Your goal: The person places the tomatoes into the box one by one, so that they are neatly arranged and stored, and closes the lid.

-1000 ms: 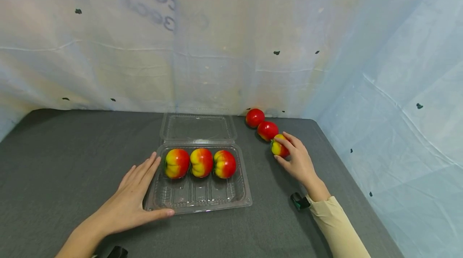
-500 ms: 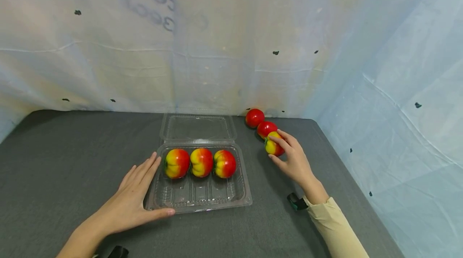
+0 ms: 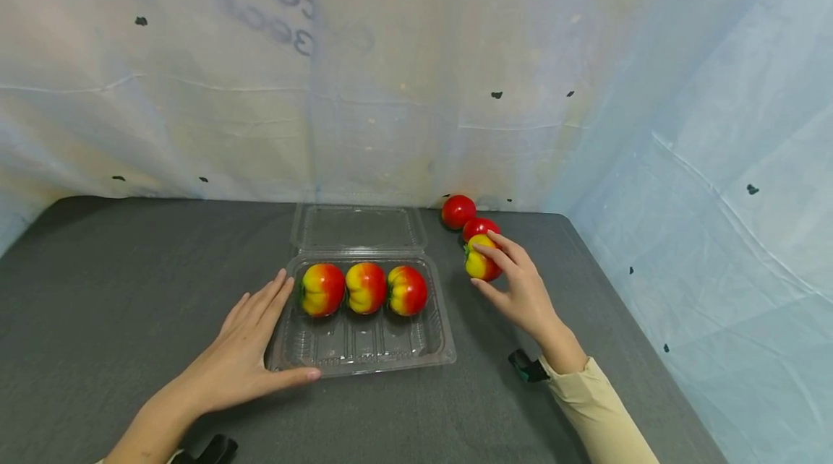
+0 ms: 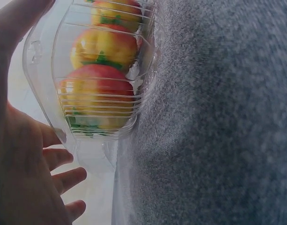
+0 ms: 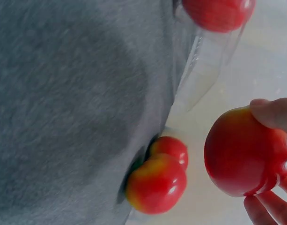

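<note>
My right hand [image 3: 520, 287] pinches a ribbed red-and-yellow fruit [image 3: 481, 261] with a green leafy end, thumb on one side and fingers on the other. In the right wrist view that fruit hangs clear of the table. My left hand [image 3: 237, 359] lies spread along the left side of a clear plastic clamshell box [image 3: 390, 363], fingertips at its left rim and thumb along its front edge. A row of 3 similar fruits [image 3: 366, 288] fills the box's back half. Through the box wall, the left wrist view shows these fruits [image 4: 99, 96] with their green ends.
Behind the held fruit, two more red fruits [image 3: 458, 212] sit on the table near its back edge. The box's clear lid [image 3: 358, 229] is folded back flat. Grey cloth [image 3: 130, 290] covers the table, with pale plastic sheeting [image 3: 390, 88] behind and at the right.
My right hand has carried the pinched fruit leftward, off its place beside the two red ones. The box and my left hand have shifted slightly right and away.
</note>
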`<state>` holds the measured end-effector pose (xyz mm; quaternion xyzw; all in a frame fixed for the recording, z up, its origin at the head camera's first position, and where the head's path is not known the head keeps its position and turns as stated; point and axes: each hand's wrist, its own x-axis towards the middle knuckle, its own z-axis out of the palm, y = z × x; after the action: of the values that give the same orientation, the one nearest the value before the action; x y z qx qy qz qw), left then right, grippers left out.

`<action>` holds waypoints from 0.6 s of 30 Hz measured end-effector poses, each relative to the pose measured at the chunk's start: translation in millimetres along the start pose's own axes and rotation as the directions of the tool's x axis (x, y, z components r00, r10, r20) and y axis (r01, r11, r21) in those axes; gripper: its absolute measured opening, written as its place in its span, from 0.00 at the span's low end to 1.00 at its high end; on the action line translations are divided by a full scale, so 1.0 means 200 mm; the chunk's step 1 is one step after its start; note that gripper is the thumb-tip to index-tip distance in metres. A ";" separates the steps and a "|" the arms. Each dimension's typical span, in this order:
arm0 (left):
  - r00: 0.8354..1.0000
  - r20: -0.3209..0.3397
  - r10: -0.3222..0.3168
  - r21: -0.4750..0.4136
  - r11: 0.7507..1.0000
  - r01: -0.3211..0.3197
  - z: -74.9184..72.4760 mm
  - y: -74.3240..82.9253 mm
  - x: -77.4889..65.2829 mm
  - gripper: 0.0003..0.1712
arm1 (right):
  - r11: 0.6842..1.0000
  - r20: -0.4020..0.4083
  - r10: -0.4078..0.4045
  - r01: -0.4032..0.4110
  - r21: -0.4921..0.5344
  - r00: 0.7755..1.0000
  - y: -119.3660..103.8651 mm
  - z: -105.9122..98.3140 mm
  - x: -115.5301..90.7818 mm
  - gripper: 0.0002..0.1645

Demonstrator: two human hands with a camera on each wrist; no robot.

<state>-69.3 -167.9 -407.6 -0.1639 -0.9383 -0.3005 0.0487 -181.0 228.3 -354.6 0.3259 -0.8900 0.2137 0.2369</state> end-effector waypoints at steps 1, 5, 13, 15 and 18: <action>1.000 0.001 0.000 -0.001 1.000 0.000 0.00 0.00 0.00 0.70 | 1.000 -0.003 -0.007 0.007 0.001 1.000 -0.01 0.00 0.00 0.35; 1.000 0.000 0.001 -0.006 1.000 -0.001 0.00 0.00 0.00 0.70 | 1.000 -0.012 -0.022 0.022 0.001 1.000 -0.04 0.00 0.01 0.35; 1.000 -0.004 0.003 -0.001 1.000 -0.003 0.00 0.01 0.00 0.70 | 0.998 -0.031 -0.049 0.050 0.030 0.998 -0.12 0.00 0.03 0.35; 1.000 -0.006 0.004 -0.002 1.000 -0.004 0.00 0.01 0.00 0.70 | 0.998 -0.027 -0.058 0.059 0.037 0.998 -0.14 0.01 0.03 0.35; 1.000 -0.007 0.006 -0.005 1.000 -0.006 0.00 0.01 0.00 0.70 | 0.997 -0.009 -0.068 0.068 0.046 0.998 -0.16 0.02 0.03 0.35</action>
<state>-67.5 -166.5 -405.7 -0.1657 -0.9369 -0.3034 0.0525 -164.4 199.8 -346.6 0.3606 -0.8723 0.2273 0.2395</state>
